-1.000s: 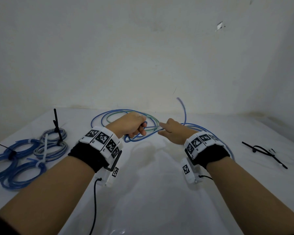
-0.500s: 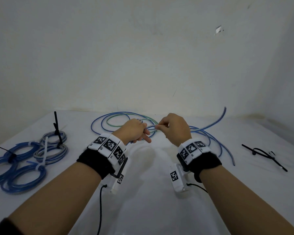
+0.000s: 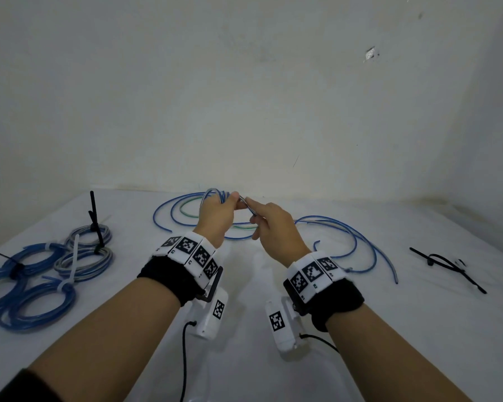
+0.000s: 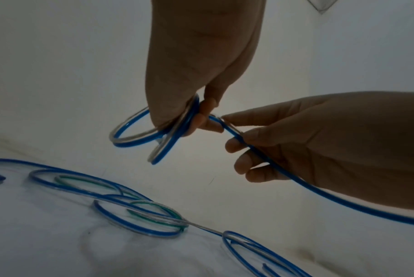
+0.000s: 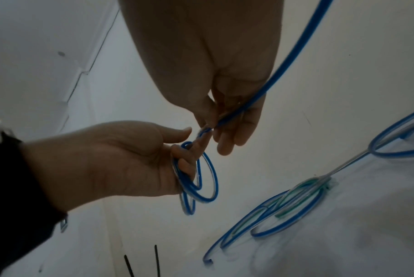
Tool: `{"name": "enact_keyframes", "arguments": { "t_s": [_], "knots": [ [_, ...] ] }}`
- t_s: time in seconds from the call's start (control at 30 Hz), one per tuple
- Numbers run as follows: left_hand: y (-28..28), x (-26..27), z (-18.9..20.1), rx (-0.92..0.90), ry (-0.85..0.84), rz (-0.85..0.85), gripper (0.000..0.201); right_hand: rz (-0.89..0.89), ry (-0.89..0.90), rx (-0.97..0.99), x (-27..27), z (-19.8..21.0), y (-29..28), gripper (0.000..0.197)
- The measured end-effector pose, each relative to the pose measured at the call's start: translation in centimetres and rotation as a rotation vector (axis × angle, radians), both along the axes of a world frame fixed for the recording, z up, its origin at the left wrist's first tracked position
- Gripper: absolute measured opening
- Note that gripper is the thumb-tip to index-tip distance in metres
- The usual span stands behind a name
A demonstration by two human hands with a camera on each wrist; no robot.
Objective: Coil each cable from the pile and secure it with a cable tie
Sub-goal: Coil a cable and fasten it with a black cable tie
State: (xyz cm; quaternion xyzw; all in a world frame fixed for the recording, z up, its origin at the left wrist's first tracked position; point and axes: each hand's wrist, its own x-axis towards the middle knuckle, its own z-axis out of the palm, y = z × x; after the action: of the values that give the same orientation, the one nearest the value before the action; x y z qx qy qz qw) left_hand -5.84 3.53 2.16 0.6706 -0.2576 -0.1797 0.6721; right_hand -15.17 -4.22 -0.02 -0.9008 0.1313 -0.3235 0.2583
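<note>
My left hand [image 3: 219, 211] is raised over the white table [image 3: 244, 358] and grips a small coil of blue cable [image 3: 215, 194] with two or three loops in its curled fingers. The coil [image 4: 130, 134] hangs below the left hand [image 4: 196, 120]. My right hand [image 3: 269, 224] pinches the same cable's running length [image 4: 234, 134] right beside the left fingers. In the right wrist view the right hand [image 5: 215, 123] holds the cable [image 5: 279, 71], which trails off behind it, while the left hand [image 5: 130, 159] holds the coil [image 5: 207, 180].
Loose blue cables [image 3: 349, 229] and a green one [image 3: 188, 212] lie in loops behind and to the right of my hands. Several tied coils [image 3: 35, 303] sit at the left, one with a black tie [image 3: 95, 219] standing up. Black cable ties [image 3: 447, 265] lie at the right.
Both hands have risen and come together. The right hand brought the cable over to the left hand's coil. The free end that stuck up has dropped to the table.
</note>
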Motion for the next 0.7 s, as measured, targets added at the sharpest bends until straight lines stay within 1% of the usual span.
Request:
{"name": "enact_keyframes", "arguments": {
  "t_s": [0.07,0.13,0.2,0.23,0.27,0.37,0.43,0.6,0.7],
  "knots": [
    [-0.1,0.4,0.1,-0.054,0.007,0.051,0.032,-0.025,0.003,0.137,0.3,-0.1,0.1,0.040],
    [-0.4,0.8,0.2,-0.103,-0.011,0.096,0.032,-0.055,0.045,0.340,0.5,-0.4,0.0,0.031],
    [-0.5,1.2,0.5,-0.152,-0.012,0.131,0.029,-0.055,0.110,0.512,0.3,-0.7,0.1,0.031],
    [-0.4,1.3,0.7,-0.173,-0.003,0.137,0.027,-0.044,0.119,0.556,0.2,-0.8,0.1,0.034],
    [-0.4,1.4,0.8,-0.183,0.005,0.129,0.026,-0.040,0.100,0.566,0.1,-0.9,0.1,0.036],
    [-0.4,1.6,0.8,-0.157,0.044,0.029,0.025,-0.058,-0.005,0.481,0.1,-1.2,0.3,0.043],
    [-0.4,1.4,0.4,-0.151,0.089,-0.051,0.029,-0.063,-0.053,0.510,0.4,-1.1,0.4,0.047],
    [-0.3,0.9,0.0,-0.153,0.175,-0.176,0.029,0.011,-0.134,0.466,0.3,-0.4,0.5,0.034],
    [-0.3,0.9,0.0,-0.138,0.191,-0.213,0.028,0.085,-0.229,0.518,0.5,-0.6,0.6,0.027]
  ]
}}
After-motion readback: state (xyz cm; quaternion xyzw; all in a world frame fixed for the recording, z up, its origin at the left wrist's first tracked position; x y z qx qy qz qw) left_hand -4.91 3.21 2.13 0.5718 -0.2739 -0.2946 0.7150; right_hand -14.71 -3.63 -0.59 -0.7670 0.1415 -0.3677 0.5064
